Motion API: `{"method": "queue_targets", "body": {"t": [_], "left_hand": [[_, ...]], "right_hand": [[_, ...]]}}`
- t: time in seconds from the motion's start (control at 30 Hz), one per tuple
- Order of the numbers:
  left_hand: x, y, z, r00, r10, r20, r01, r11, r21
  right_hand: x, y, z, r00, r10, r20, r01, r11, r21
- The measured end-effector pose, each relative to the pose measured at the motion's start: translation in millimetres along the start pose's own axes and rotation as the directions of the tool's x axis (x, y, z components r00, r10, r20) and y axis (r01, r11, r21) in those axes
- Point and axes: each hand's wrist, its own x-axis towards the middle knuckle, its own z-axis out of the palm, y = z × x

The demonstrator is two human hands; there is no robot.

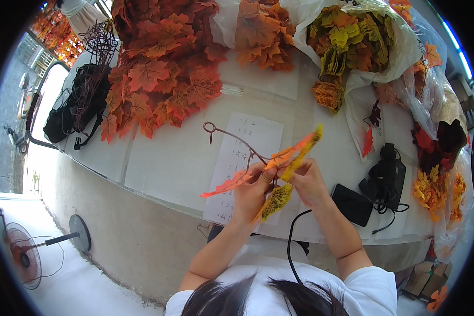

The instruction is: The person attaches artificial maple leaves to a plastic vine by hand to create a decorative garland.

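Over the near part of the table, my left hand (252,194) is closed on a thin brown artificial stem (236,138) that ends in a small loop at the upper left. Orange-red artificial leaves (231,184) stick out beside that hand. My right hand (309,183) is closed, pinching a yellow artificial leaf (302,154) seen nearly edge-on close to the stem. Another yellow leaf (277,203) with dark veins hangs between the hands. The fingertips almost meet, and the exact joint of leaf and stem is hidden behind them.
A handwritten paper sheet (242,131) lies under my hands. Beyond are a large pile of red-orange leaves (163,68) and a plastic bag (405,58) of yellow-green leaves. Right: a black flat device (352,204) with cables. Left: a black bag (71,108); a fan (23,258) on the floor.
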Motion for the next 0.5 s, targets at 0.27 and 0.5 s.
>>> {"method": "queue_targets", "body": {"t": [0.27,0.5], "left_hand": [[7.5,-10.8,-5.8,0.995,0.084,-0.052,-0.088,0.993,-0.078],[6.8,-8.4,-3.9,0.976,0.208,-0.069,-0.203,0.976,0.077]], "right_hand": [[3.7,-4.9,-2.4,0.987,-0.158,-0.037,0.133,0.919,-0.371],[-3.1,-23.5,12.9,0.998,0.007,-0.055,-0.016,0.987,-0.157]]}}
